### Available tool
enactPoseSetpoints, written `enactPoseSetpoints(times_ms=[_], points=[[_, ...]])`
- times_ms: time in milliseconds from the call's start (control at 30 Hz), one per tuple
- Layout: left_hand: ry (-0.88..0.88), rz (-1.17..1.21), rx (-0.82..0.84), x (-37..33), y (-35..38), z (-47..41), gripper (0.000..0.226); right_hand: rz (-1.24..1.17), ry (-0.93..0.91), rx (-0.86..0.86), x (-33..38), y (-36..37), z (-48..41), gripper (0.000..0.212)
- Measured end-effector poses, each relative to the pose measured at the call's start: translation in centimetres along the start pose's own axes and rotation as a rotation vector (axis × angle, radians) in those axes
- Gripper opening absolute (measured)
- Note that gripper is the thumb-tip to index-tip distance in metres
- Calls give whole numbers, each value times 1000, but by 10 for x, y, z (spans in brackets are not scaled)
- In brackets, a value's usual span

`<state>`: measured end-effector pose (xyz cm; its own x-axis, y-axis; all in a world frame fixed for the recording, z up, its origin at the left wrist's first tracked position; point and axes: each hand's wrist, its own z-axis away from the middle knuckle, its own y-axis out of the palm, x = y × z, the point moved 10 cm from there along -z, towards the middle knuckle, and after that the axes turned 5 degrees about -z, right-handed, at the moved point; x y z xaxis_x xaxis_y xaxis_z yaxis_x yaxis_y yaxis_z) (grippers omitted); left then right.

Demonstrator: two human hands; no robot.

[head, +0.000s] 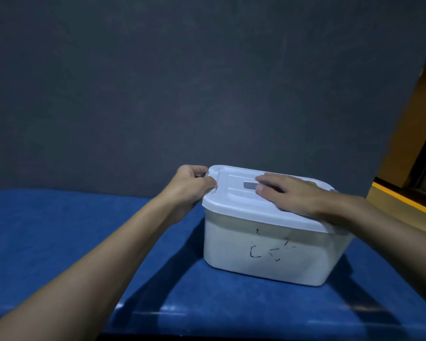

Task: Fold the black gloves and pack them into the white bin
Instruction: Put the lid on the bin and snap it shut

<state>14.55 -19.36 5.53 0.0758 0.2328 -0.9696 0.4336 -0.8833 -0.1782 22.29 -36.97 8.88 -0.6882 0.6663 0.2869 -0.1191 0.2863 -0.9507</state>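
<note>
**Desk:** What are your hands holding?

**Operator:** My left hand is curled tight on the grey latch at the left end of the lid. The fingers hook round the far side of the clip and the thumb sits on the lid's rim beside it. My right hand grips nothing. It lies flat on top of the lid with the fingers straight, their tips at the grey handle strip in the middle.

**Desk:** Why flat, rather than taking the other end?

**Operator:** I read it as a brace. Working a clip at one end tends to tip or slide a light box, so the palm's weight pins the white bin down while the left hand works. I cannot tell from here whether the latch is being snapped shut or pulled free.

**Desk:** And the black gloves?

**Operator:** Not in sight. The lid sits fully over the bin and the walls are opaque, so they may be inside or out of frame, and I cannot say which. The bin stands upright on the blue tabletop, toward its right side, with black marker scribbles on the wall facing me.

**Desk:** Anything around it?

**Operator:** A dark grey wall just behind the table, and a yellow-edged ledge off to the right, well apart from the bin.
</note>
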Motion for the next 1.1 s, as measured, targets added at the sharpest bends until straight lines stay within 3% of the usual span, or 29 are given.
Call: enactPoseSetpoints(times_ms=[367, 533, 600, 700, 800, 1100], points=[[-46, -307, 11, -15, 11, 2, 17, 6, -29, -37, -7, 7, -9, 39], [-20, -286, -17, -13, 14, 2, 62, -93, -60, -66, -6, 0, -3, 40], [-12, -293, -8, -18, 19, 5, 59, -95, -44, -110, -13, -14, 6, 34], [0, -260, -35, -20, 17, 1, 39, 126, 110, -211, -52, -33, 23, 52], [24, -242, -64, -21, 15, -2, 30, -40, 235, -172, -78, -24, 31, 70], [17, -189, -56, -8, -49, -10, 35, -48, 157, -195, -19, 1, -12, 63]])
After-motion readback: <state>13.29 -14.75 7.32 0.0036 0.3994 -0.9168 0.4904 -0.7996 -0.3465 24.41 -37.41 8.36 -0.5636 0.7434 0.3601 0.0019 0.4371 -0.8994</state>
